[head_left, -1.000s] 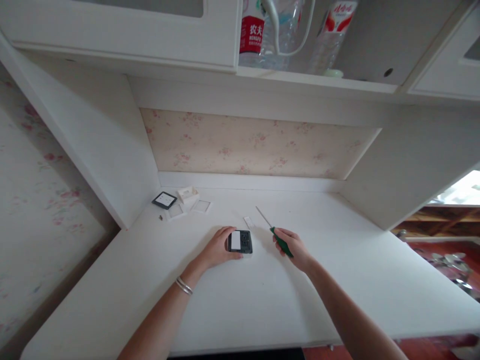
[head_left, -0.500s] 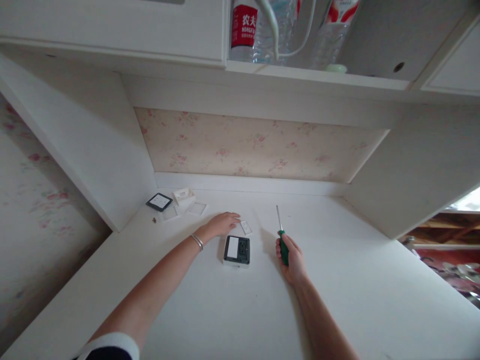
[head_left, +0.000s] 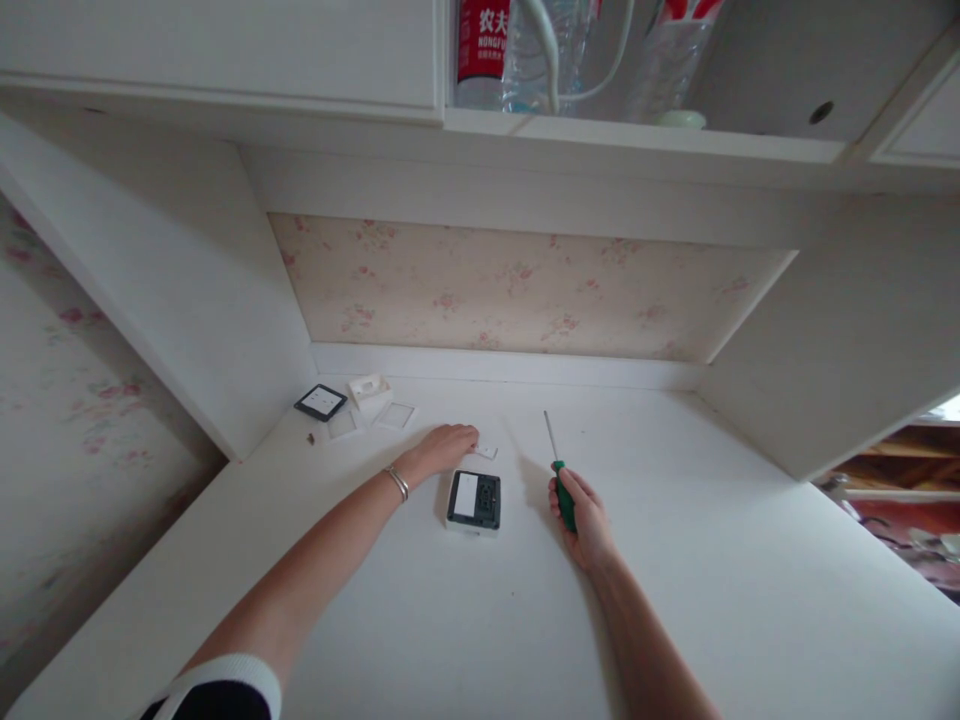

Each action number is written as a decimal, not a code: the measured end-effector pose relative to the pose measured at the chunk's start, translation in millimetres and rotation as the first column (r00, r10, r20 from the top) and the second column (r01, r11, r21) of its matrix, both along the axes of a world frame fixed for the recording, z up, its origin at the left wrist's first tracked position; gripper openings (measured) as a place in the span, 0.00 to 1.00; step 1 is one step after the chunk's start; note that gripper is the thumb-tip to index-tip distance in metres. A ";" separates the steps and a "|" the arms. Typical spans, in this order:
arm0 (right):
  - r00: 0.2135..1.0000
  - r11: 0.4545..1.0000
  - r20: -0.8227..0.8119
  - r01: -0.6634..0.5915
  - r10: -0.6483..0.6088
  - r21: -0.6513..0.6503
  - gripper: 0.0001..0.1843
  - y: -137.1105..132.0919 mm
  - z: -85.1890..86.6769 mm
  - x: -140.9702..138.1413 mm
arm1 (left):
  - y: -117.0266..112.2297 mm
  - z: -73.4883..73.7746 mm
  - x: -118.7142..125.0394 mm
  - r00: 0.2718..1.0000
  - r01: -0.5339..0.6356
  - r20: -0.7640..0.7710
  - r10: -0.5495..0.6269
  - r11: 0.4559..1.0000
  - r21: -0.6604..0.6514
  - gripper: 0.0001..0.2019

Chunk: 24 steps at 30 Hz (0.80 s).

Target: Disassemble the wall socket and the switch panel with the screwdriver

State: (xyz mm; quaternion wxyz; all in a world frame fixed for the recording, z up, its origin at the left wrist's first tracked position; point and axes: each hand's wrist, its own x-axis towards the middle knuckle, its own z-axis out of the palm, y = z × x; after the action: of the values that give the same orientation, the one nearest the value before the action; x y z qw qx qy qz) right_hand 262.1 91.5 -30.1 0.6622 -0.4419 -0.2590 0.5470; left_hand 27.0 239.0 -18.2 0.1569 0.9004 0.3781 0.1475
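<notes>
My left hand [head_left: 448,447], with a bracelet at the wrist, has its fingers curled at the left end of a small white cover plate [head_left: 486,452], which looks pinched at its edge. Just in front of it lies a wall socket [head_left: 474,501], its black frame and white panel facing up on a white box. In my right hand [head_left: 581,512], a screwdriver [head_left: 564,495] is gripped by its green handle. The metal shaft points away from me, above the white tabletop [head_left: 517,640].
At the back left lie a black-framed white switch plate [head_left: 321,402], a white box [head_left: 369,391], clear frames [head_left: 395,415] and a tiny brownish piece [head_left: 311,439]. A shelf [head_left: 645,137] with plastic bottles [head_left: 481,50] overhangs the table. Side panels [head_left: 810,340] stand at both ends.
My left fingers have closed in on the small white cover plate, which has turned and shifted slightly. The screwdriver tip has swung a little to the left.
</notes>
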 end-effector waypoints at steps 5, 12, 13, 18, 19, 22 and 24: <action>1.000 1.000 0.011 0.000 0.000 -0.013 0.14 0.4 -1.3 -0.5 | 8.0 -3.9 -24.3 0.948 -0.311 0.056 0.314 0.949 -0.056 0.12; 0.998 0.999 0.050 -0.027 0.027 0.016 0.13 -1.7 2.7 -3.0 | 19.6 -7.1 -58.5 0.788 -0.606 0.010 0.615 0.780 -0.155 0.12; 0.998 0.999 0.060 -0.031 0.029 0.018 0.13 -2.4 2.8 -3.0 | 18.7 -6.4 -60.5 0.769 -0.631 0.004 0.639 0.760 -0.156 0.12; 0.993 0.999 0.112 -0.040 0.038 0.021 0.15 -5.9 2.3 -2.9 | 3.7 2.8 -64.8 0.700 -0.711 0.014 0.714 0.699 -0.082 0.11; 0.992 0.999 0.117 -0.040 0.038 0.019 0.15 -6.8 2.6 -3.3 | -1.6 5.2 -64.8 0.700 -0.711 0.030 0.713 0.701 -0.060 0.11; 0.986 0.998 0.159 -0.053 0.049 0.020 0.15 -10.4 4.9 -6.5 | -23.0 11.4 -61.3 0.744 -0.664 0.101 0.661 0.748 -0.010 0.12; 0.976 0.997 0.209 -0.070 0.063 0.028 0.15 -13.4 7.2 -9.8 | -42.5 13.5 -55.9 0.798 -0.591 0.147 0.584 0.807 0.001 0.12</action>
State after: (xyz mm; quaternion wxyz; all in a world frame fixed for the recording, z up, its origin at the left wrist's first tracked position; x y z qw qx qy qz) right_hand 252.3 78.1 -23.0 0.6205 -0.4761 -0.3509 0.5150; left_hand -28.9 196.6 -4.7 0.1086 0.7296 0.6231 0.2601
